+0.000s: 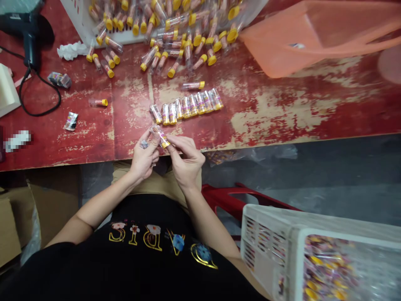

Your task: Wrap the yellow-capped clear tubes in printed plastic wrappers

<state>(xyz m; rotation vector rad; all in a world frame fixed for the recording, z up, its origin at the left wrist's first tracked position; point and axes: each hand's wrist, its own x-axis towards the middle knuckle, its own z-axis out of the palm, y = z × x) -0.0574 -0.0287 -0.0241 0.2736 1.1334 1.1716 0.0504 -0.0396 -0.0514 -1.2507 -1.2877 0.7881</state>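
Close to the table's front edge, a small clear tube with a printed wrapper and yellow cap (160, 137) is held between both hands. My left hand (144, 155) is closed on its upper side, with a small crumpled silvery piece (144, 144) also among the fingers. At the capped end, my right hand (186, 159) pinches the tube with thumb and fingers. Just beyond lies a slanting row of several wrapped tubes (187, 106), caps toward me. A single tube without a printed wrapper (193, 85) rests behind that row.
Many yellow-capped tubes spill from a white basket (125, 38) at the back. An orange scoop-like container (282, 46) lies back right, a hair dryer (31, 37) back left. One tube (98, 102) lies left. A white crate (266, 238) of wrapped tubes stands right, beside a red stool (225, 196).
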